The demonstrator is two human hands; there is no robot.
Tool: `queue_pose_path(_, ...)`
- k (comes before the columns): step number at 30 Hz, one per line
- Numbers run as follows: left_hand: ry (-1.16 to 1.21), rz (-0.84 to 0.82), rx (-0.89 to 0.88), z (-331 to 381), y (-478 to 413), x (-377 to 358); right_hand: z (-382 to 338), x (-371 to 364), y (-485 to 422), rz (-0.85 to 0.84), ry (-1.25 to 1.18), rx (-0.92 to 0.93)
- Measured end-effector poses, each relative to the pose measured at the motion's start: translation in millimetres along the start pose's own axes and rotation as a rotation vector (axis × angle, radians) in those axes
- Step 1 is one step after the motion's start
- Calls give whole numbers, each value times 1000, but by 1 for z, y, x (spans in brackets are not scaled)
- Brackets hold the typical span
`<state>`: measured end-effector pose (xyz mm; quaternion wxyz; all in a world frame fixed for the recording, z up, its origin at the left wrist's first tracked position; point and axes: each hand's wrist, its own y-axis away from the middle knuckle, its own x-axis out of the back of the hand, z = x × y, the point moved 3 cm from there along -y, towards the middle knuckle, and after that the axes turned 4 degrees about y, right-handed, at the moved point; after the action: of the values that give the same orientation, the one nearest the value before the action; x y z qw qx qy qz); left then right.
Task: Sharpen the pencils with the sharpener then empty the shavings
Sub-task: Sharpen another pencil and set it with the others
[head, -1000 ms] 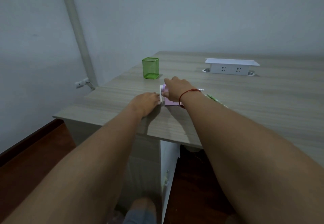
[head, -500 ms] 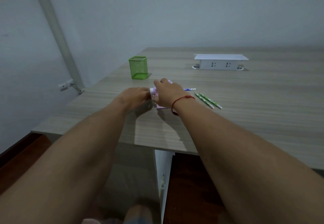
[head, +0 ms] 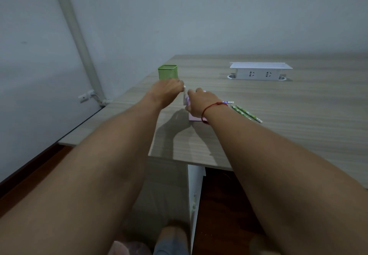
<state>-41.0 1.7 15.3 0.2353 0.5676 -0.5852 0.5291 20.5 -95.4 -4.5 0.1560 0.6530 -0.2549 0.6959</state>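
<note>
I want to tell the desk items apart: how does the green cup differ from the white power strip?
The green cup is small, upright and open-topped; the white power strip is long, low and flat-topped. The cup stands near the desk's left edge just behind the left hand; the strip sits farther right, clear of both hands. Both rest on the wooden desk.

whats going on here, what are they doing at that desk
A person is working a pink pencil sharpener on the wooden desk. The right hand steadies its body, and the left hand is at its white crank. A pencil sticks out of it, two green pencils lie beside it, and a green mesh cup stands behind.
</note>
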Motion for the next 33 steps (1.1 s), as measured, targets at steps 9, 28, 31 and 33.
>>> queue_pose_path(9,71,69,107,20,34,6,-1,0,0,18,-30,-5)
queue_pose_path(28,332,-170,201,33,40,-54,3,-13,-5,63,-29,54)
queue_pose_path(31,391,-222,197,27,31,-54,3,-13,-5,65,-23,70)
queue_pose_path(33,379,-240,156,21,23,-51,3,-14,-5,69,-28,84)
